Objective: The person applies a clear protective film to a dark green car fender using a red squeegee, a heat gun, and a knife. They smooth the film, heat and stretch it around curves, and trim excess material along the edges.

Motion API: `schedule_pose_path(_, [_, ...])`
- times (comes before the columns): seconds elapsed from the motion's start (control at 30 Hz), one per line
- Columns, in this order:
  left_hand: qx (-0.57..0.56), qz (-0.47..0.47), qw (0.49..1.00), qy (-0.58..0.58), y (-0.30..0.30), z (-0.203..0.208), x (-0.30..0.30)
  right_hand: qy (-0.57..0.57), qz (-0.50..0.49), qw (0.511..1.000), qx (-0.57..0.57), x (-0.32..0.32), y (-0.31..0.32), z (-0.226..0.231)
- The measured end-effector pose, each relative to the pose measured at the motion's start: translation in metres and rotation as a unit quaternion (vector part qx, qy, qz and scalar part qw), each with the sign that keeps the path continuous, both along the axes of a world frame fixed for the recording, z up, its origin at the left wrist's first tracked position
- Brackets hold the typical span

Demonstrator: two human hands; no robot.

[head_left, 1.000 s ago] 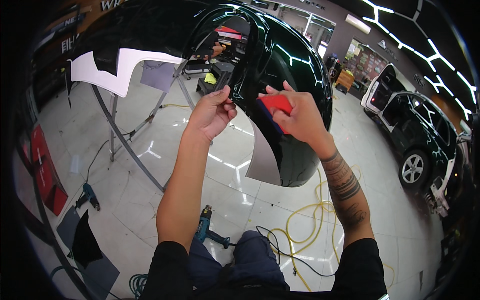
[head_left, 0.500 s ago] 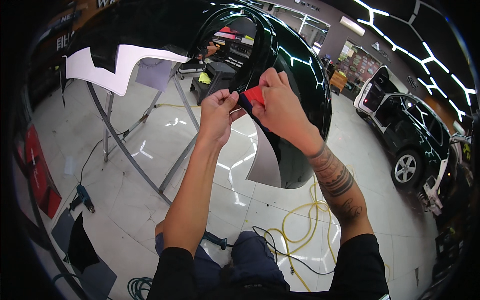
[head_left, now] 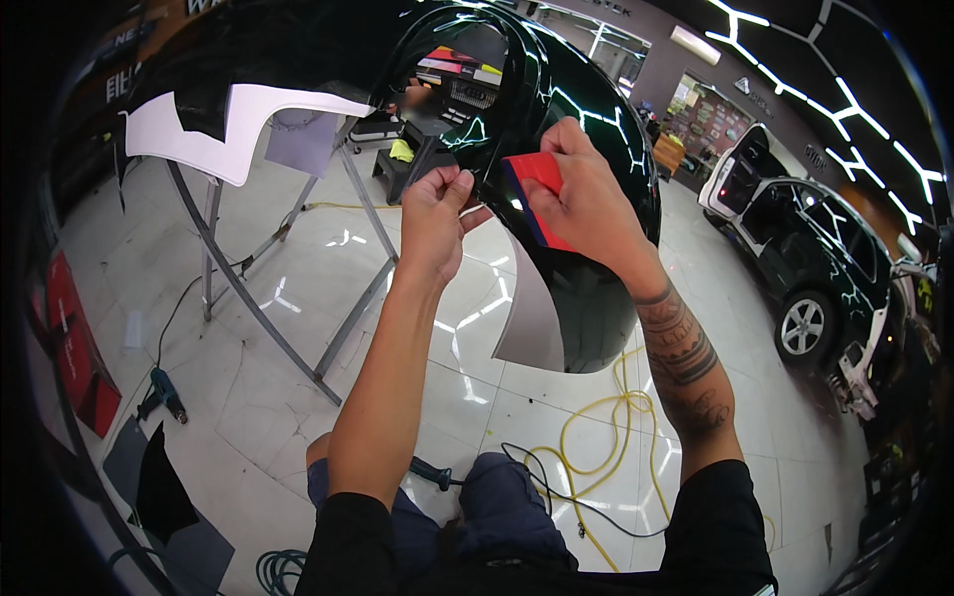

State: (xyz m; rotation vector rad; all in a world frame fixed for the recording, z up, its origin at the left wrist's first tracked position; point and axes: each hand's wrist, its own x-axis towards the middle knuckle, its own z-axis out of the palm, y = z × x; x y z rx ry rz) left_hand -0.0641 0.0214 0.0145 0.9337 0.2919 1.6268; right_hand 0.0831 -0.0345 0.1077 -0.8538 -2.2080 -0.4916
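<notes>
A large glossy dark car body panel (head_left: 601, 114), possibly a bumper, stands before me with a round opening. Dark film lies over it, and a loose strip of film (head_left: 534, 318) hangs below its edge with a pale grey underside. At the near corner, my left hand (head_left: 433, 226) pinches the edge of this film between thumb and fingers. My right hand (head_left: 593, 211) grips a red squeegee (head_left: 537, 177) with a dark blue edge, which rests against the panel's surface just right of my left hand. The squeegee partly hides behind my fingers.
A metal stand (head_left: 363, 318) holds up the panel. White-backed film (head_left: 243, 129) hangs at its left. On the floor lie a heat gun (head_left: 167, 395), a yellow hose (head_left: 606, 467) and a red box (head_left: 79, 343). A dark car (head_left: 810, 258) stands right, its door open.
My right hand has moved right and slightly down with the squeegee, away from my left hand, so more of the squeegee shows. My left hand keeps its pinch in nearly the same place.
</notes>
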Motion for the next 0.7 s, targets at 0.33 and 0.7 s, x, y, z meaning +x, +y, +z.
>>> schedule_pose_path(0.33, [0.022,0.001,1.000,0.002,-0.009,0.002,0.000,-0.047,-0.034,0.998,0.020,-0.006,0.000,0.005])
schedule_pose_path(0.7, [-0.045,0.015,0.997,-0.056,-0.022,-0.006,0.013,-0.011,-0.020,1.000,0.002,0.001,0.002,0.006])
